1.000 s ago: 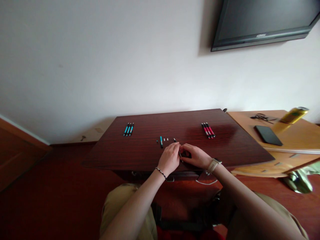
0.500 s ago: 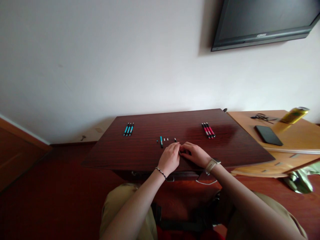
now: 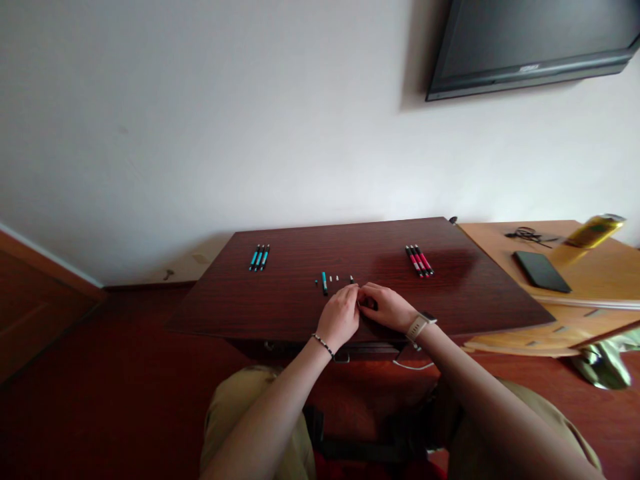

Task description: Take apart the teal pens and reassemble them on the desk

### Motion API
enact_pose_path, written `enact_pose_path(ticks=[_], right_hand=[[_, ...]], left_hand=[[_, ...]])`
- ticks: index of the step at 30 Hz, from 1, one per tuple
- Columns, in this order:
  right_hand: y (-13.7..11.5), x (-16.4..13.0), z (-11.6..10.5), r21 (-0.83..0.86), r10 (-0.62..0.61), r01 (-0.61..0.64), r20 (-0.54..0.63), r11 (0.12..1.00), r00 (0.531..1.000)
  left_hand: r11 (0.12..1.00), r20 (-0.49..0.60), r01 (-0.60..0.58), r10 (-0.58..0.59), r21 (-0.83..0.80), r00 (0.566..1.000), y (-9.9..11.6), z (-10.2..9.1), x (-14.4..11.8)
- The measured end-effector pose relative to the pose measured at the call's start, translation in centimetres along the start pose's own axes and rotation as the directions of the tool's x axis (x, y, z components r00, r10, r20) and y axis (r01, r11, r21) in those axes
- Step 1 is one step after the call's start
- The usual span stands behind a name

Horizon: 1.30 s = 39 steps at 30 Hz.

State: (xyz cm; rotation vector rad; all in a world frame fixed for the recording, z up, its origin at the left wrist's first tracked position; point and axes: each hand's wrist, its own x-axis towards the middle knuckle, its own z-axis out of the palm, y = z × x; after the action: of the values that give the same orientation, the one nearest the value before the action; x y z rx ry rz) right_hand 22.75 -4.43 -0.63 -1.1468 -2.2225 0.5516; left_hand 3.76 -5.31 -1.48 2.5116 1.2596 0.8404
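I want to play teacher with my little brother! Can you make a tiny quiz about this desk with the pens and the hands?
1. How many blue pens lie at the table's far left?
2. True or false: the red pens touch the right hand.
3. What lies on the lighter desk: A phone, B book, C cup?

Key: 1. Three. 2. False, they lie apart. 3. A.

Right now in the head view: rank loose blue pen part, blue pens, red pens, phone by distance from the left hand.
From the left hand:
1. Loose blue pen part, just beyond it, slightly left.
2. Red pens, far right of the dark table.
3. Blue pens, far left; close to the red pens' distance.
4. Phone, on the right-hand desk.
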Motion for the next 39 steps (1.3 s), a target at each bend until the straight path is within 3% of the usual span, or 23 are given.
enact_pose_path(ticks=[6,12,24,39], right_hand=[[0.1,0.3,-0.1,-0.004,0.013,-0.013,-0.005,1.0,1.0],[-0.4,0.2,-0.9,0.046,-0.026,0.022,0.092,0.999,0.995],[0.8,0.3,0.2,0.054,-0.004,0.004,-0.002,0.999,1.0],[0.6,0.3,0.4,0.002,0.025,-0.025,-0.059,1.0,0.998]], left_hand=[[1.0,-0.009,0.001,-0.001,-0.012,1.0,0.1,-0.1,0.0],[1.0,0.003,-0.006,0.006,-0.009,1.0,0.1,-0.1,0.0],[1.0,0.016,0.02,-0.02,-0.004,1.0,0.0,0.0,0.0],[1.0,0.023,-0.009,0.009,-0.002,1.0,0.1,0.0,-0.1]])
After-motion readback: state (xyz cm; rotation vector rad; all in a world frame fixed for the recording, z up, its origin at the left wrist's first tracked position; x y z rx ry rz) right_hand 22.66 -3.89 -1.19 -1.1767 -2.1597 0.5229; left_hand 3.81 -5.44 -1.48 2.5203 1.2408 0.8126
